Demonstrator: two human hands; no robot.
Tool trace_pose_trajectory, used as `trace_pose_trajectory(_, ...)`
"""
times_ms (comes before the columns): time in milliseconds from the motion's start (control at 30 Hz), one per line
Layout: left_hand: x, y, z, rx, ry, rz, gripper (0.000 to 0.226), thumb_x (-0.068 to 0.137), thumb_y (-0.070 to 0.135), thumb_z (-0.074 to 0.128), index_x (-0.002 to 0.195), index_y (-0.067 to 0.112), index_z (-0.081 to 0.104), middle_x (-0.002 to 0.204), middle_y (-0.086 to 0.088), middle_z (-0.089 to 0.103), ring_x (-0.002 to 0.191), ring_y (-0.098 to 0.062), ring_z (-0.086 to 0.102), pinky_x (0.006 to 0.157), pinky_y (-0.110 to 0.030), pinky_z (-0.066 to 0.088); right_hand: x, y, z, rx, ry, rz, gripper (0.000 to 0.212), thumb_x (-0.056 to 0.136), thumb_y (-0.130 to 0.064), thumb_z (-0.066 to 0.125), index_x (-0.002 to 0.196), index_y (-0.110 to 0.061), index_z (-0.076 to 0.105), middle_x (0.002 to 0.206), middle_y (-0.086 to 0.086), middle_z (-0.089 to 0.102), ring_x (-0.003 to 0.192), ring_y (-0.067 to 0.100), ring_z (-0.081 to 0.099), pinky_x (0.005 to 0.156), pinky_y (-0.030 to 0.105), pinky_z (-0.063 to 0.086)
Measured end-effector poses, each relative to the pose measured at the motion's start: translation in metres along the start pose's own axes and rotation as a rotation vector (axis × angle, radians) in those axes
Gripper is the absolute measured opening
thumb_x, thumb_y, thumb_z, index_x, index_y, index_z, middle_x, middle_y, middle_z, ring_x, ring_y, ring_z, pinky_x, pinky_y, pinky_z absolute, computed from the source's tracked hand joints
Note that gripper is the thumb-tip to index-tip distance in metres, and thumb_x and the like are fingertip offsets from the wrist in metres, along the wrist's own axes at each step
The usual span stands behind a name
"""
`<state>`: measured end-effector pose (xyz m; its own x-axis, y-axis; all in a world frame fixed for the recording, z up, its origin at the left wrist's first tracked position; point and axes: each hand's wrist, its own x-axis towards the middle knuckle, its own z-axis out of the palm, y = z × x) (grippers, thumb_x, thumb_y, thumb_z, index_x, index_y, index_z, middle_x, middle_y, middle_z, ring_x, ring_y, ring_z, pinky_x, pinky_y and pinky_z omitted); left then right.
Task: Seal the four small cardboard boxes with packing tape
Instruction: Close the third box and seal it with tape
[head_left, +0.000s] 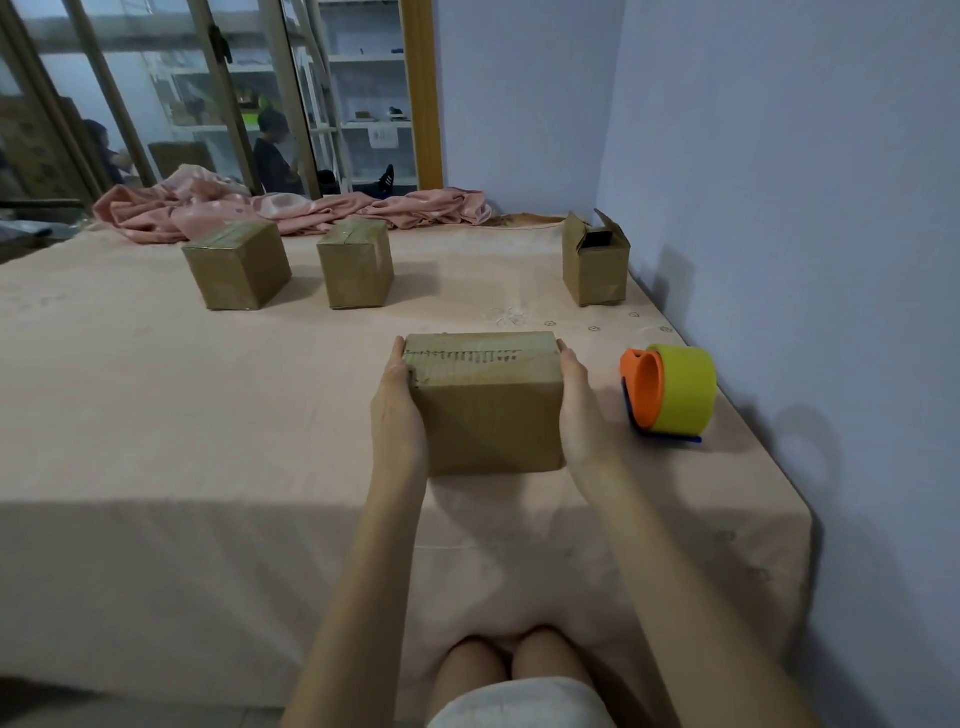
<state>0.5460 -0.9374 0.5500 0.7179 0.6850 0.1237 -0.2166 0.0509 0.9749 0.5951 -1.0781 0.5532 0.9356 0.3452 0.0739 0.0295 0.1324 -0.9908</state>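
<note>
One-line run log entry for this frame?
left hand + right hand: flank near box | tape dispenser: idle | far-right box: open

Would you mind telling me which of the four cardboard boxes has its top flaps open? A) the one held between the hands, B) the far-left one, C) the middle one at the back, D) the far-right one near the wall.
D: the far-right box near the wall has its flaps standing up with a dark opening showing, while the other three have closed tops.

Taped cardboard box (485, 402) between left hand (397, 410) and right hand (582, 410)
</note>
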Motion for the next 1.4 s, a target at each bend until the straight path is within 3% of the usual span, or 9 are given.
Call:
trace_pose_trajectory(100, 0.000, -0.003, -0.004, -0.015, -0.021, -0.048, 0.041, 0.098, 0.042, 0.033, 0.132, 0.031, 0.053, 0.130, 0.015, 0.052, 0.121, -0.005, 0.044, 0.104, -0.026, 0.031, -0.007, 0.000, -0.003, -0.012, 0.057, -0.015, 0.040, 0.101, -0.043, 0.021, 0.089, -0.039, 0.059, 0.073, -0.027, 0.068, 0.069, -0.019, 0.058, 0.055, 0.000, 0.043)
trace_pose_trajectory(233, 0.007, -0.005, -0.018, -0.064, -0.103, -0.106, 0.051, 0.094, 0.050, 0.035, 0.137, 0.024, 0.047, 0.142, 0.007, 0.046, 0.126, -0.007, 0.042, 0.108, -0.029, 0.028, -0.024, 0.015, 0.001, 0.045, 0.310, -0.128, 0.047, 0.101, -0.040, 0.024, 0.128, -0.014, 0.051, 0.126, -0.003, 0.059, 0.120, 0.006, 0.050, 0.103, 0.024, 0.039)
trace_pose_trajectory(367, 0.014, 0.002, -0.024, -0.083, -0.156, -0.059, 0.033, 0.094, 0.045, 0.037, 0.111, 0.035, 0.063, 0.125, 0.008, 0.061, 0.106, -0.002, 0.057, 0.091, -0.024, 0.036, -0.046, 0.019, 0.003, -0.370, 0.586, -0.501, 0.026, 0.087, -0.032, 0.039, 0.106, -0.020, 0.052, 0.099, -0.006, 0.057, 0.089, 0.005, 0.056, 0.074, 0.026, 0.047)
trace_pose_trajectory(467, 0.011, 0.005, -0.012, -0.059, -0.227, -0.078, 0.041, 0.093, 0.044, 0.038, 0.081, 0.032, 0.075, 0.092, 0.007, 0.073, 0.082, -0.005, 0.067, 0.073, -0.026, 0.044, -0.052, 0.020, 0.011, -0.569, 0.514, -0.546, 0.032, 0.086, -0.024, 0.051, 0.115, -0.011, 0.052, 0.106, -0.002, 0.053, 0.094, 0.017, 0.058, 0.072, 0.022, 0.046)
trace_pose_trajectory(767, -0.029, -0.016, 0.010, 0.032, -0.220, 0.155, 0.062, 0.085, 0.040, 0.059, 0.140, 0.036, 0.032, 0.124, 0.019, 0.039, 0.105, 0.016, 0.045, 0.074, -0.001, 0.041, -0.021, -0.004, -0.016, -0.617, 0.171, -0.330, 0.101, 0.073, -0.071, 0.050, 0.148, -0.011, 0.017, 0.153, -0.005, 0.014, 0.138, 0.005, 0.016, 0.111, 0.020, 0.018)
trace_pose_trajectory(933, -0.045, -0.024, 0.033, 0.108, -0.313, 0.283, 0.070, 0.078, 0.027, 0.074, 0.135, 0.019, 0.034, 0.135, -0.001, 0.037, 0.125, -0.015, 0.044, 0.099, -0.037, 0.046, -0.010, -0.027, -0.044, -0.700, 0.147, -0.452, 0.033, 0.095, -0.025, 0.051, 0.123, -0.009, 0.058, 0.134, 0.003, 0.050, 0.115, 0.015, 0.054, 0.096, 0.026, 0.044)
trace_pose_trajectory(1067, -0.050, -0.026, 0.051, 0.114, -0.284, 0.294, 0.064, 0.081, 0.012, 0.072, 0.132, 0.019, 0.033, 0.130, -0.009, 0.047, 0.118, -0.023, 0.051, 0.096, -0.049, 0.046, -0.023, -0.027, -0.060, -0.863, 0.678, -0.808, 0.025, 0.083, -0.006, 0.056, 0.107, -0.004, 0.061, 0.120, 0.013, 0.054, 0.108, 0.021, 0.052, 0.084, 0.018, 0.039)
trace_pose_trajectory(1167, -0.051, -0.027, 0.055, 0.115, -0.258, 0.276, 0.064, 0.081, 0.015, 0.072, 0.132, 0.022, 0.033, 0.129, -0.007, 0.048, 0.117, -0.021, 0.053, 0.093, -0.048, 0.049, -0.031, -0.010, -0.082, -0.703, 0.872, -0.577, 0.050, 0.073, -0.002, 0.061, 0.121, 0.003, 0.048, 0.131, 0.021, 0.041, 0.126, 0.030, 0.037, 0.092, 0.020, 0.032)
trace_pose_trajectory(1400, -0.050, -0.027, 0.055, 0.133, -0.247, 0.281, 0.064, 0.080, 0.019, 0.073, 0.131, 0.026, 0.035, 0.126, -0.003, 0.050, 0.111, -0.017, 0.057, 0.089, -0.047, 0.052, -0.029, 0.034, -0.117, -0.754, 0.442, -0.185, 0.042, 0.075, -0.009, 0.071, 0.111, -0.008, 0.052, 0.097, 0.005, 0.058, 0.092, 0.027, 0.058, 0.073, 0.034, 0.046)
